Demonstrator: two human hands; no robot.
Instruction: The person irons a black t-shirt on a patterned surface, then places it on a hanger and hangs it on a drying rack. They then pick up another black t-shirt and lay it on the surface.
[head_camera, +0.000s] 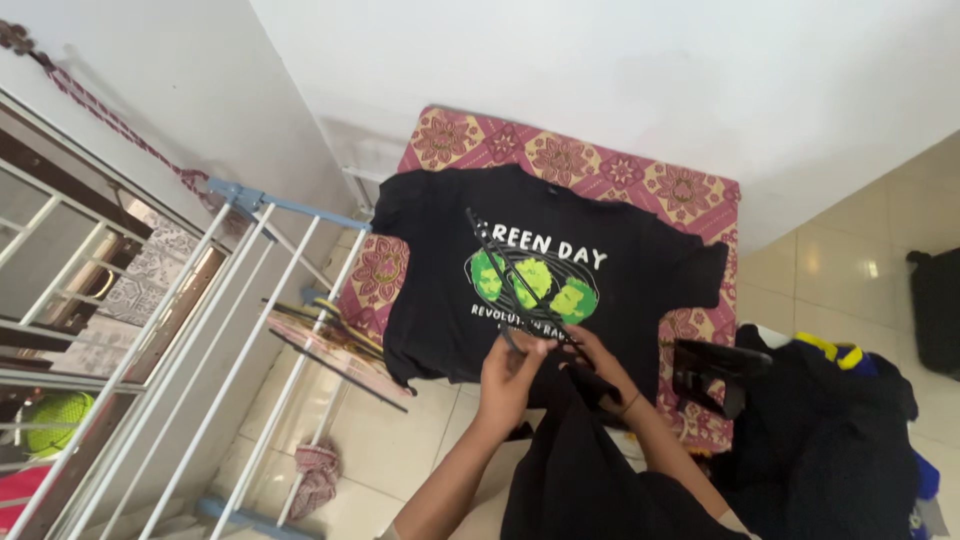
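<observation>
The biggest risk, in my judgement, comes from the black T-shirt (540, 270) that lies flat in the middle of the frame on a low mattress (600, 170) with a pink and yellow flower cover. A black wire hanger (515, 285) rests across its chest, and both hands meet at the lower end of this hanger, near the shirt's bottom hem. If the hanger is pulled up fast, its thin wire can catch the cloth and drag the smooth shirt into folds.

The second risk is the dark garment (580, 470) at the lower centre, which hangs under the hands. The left hand (512, 372) is closed with its fingers around the hanger end. The right hand (600, 372) pinches the top of this dark garment, just beside the hanger. The grip looks small, so the cloth may slip down to the tiled floor (400, 440).

The white drying rack (230, 350) at the left stands near the left elbow, and a wide move can knock it.

For labels, the only one is the print on the shirt's chest: white letters above and below a round green picture. I see no packages or signs. A heap of dark clothes (840, 430) lies at the lower right.
</observation>
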